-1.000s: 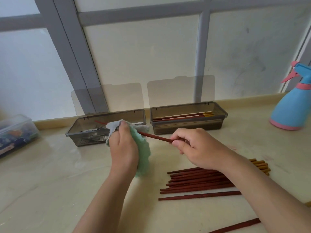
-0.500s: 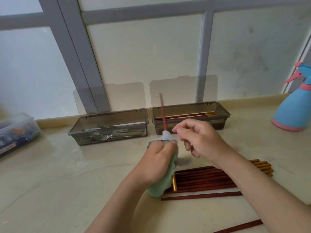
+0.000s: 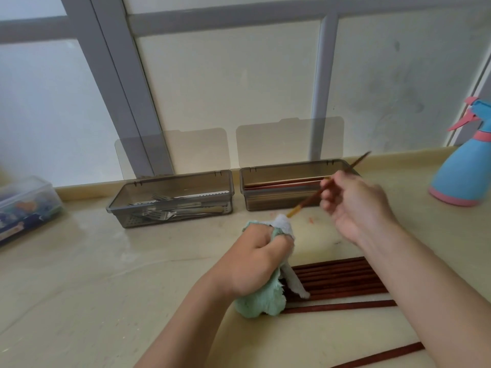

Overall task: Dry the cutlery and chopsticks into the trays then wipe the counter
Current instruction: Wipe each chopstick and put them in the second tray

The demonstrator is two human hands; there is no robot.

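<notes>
Though near tray (image 3: 273,204), spray bottle (image 3: 462,171) apart.

Left hand (image 3: 255,264) fisted round cloth (image 3: 261,304), knuckles up; right hand (image 3: 353,205) raised beyond it, loosely pinching chopstick (image 3: 308,200); both forearms angled inward.

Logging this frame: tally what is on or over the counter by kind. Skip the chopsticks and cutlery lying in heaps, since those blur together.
Grey trays: 2, the cutlery tray and the chopstick tray
Spray bottle: 1
Cloth, gripped by the left hand: 1
Clear box: 1
Chopstick, held in the right hand: 1
Total: 6
</notes>
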